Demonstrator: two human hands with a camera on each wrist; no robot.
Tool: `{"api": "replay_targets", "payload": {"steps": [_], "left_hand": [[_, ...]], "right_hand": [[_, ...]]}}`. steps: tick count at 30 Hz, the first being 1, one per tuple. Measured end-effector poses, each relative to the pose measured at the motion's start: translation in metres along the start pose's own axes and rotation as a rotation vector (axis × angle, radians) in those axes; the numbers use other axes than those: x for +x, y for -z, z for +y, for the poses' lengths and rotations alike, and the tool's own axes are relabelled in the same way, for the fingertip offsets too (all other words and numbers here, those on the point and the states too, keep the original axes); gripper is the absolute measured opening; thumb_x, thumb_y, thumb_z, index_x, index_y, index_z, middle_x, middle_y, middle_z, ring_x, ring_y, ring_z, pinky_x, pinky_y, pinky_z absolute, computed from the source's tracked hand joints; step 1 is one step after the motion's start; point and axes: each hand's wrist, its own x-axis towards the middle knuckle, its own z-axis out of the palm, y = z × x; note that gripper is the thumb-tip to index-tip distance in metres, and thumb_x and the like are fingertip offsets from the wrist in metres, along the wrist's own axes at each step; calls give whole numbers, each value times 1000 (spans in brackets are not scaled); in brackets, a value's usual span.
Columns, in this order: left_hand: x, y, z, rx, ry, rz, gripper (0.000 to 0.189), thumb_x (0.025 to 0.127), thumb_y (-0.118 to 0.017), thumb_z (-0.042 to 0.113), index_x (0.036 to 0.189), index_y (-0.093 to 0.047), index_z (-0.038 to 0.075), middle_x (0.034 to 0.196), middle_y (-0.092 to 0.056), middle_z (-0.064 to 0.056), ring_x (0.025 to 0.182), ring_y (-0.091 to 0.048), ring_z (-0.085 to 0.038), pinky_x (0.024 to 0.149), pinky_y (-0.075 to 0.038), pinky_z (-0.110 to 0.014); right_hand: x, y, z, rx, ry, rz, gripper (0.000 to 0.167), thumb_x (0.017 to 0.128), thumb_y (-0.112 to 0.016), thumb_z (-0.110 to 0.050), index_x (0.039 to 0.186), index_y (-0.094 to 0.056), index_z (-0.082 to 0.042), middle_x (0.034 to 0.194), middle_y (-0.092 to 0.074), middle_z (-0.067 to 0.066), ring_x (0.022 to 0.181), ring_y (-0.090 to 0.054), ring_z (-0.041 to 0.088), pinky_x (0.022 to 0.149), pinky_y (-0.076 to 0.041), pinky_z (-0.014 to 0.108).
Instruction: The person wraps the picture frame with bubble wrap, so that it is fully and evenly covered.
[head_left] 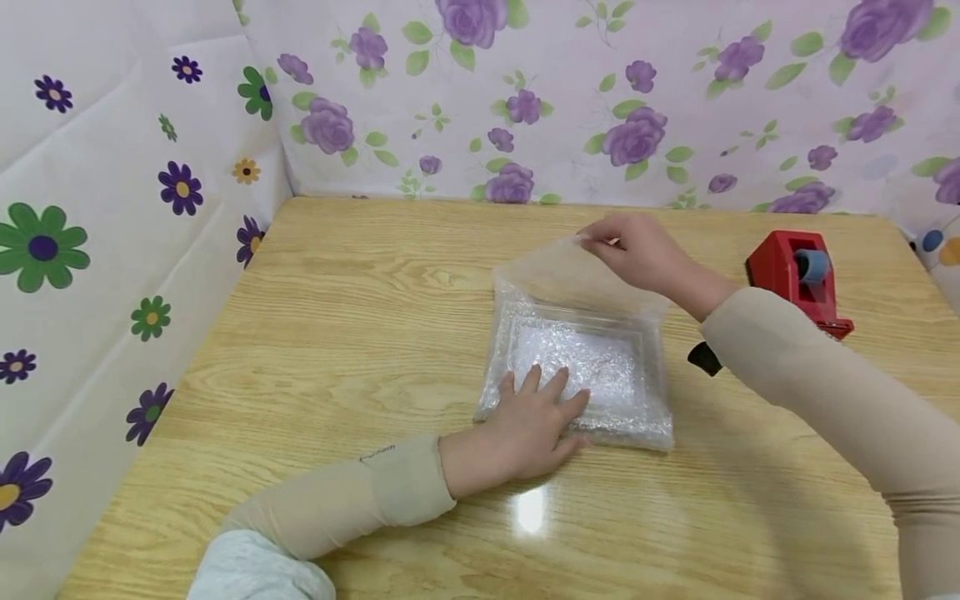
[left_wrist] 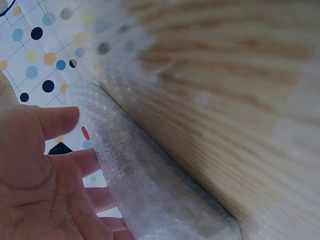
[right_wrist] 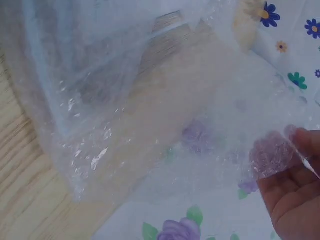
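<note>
- The fingers of the right hand are brought together against the thumb, no gap left, and the edge of a bubble-wrap flap is pinched between them, lifted clear of the table.
- The left hand is laid palm down with its fingers spread wide and nearly straight; nothing is gripped by it, and the wrapped frame is pressed at its near side, left of the middle.
- The frame is set around the middle of the table, well apart from the left edge and between the near and far edges. Toward the far right corner a red tape dispenser is placed; a small dark object is partly hidden by the right sleeve.
- Slippage seems the likeliest trouble: if the left palm were eased, the frame could be dragged toward the far edge by a pull on the flap. With too sharp a tug the thin film might be torn; if folded unevenly, a corner could be left uncovered.
- The frame is laid flat, its pale panel upward. Its long axis is run left to right, roughly along the far edge — the right end turned slightly nearer — and the raised flap is spread from the far side.
</note>
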Motion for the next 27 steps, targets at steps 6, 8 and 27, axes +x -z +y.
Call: {"api": "replay_targets", "payload": {"steps": [6, 8, 27], "left_hand": [[0, -1, 1, 32, 12, -1, 48, 100, -43, 37, 146, -37, 25, 153, -31, -10, 135, -34, -41, 104, -35, -63], [0, -1, 2, 48, 17, 5, 48, 100, -42, 37, 146, -37, 25, 153, -32, -10, 135, -35, -41, 103, -36, -62], [2, -3, 2, 79, 70, 53, 47, 101, -42, 37, 145, -39, 22, 150, -38, -6, 133, -39, -34, 100, -42, -57]], "right_hand": [[-15, 2, -5, -6, 42, -24, 22, 94, -56, -4, 111, -69, 1, 104, -70, 18, 65, -57, 19, 63, -45, 33], [-23, 0, -9, -22, 79, -31, 22, 94, -56, -2, 111, -69, 2, 103, -71, 18, 67, -60, 19, 63, -47, 33], [-96, -57, -18, -86, 261, 25, 34, 82, -64, 9, 115, -67, 1, 105, -70, 18, 73, -69, 21, 66, -58, 34]]}}
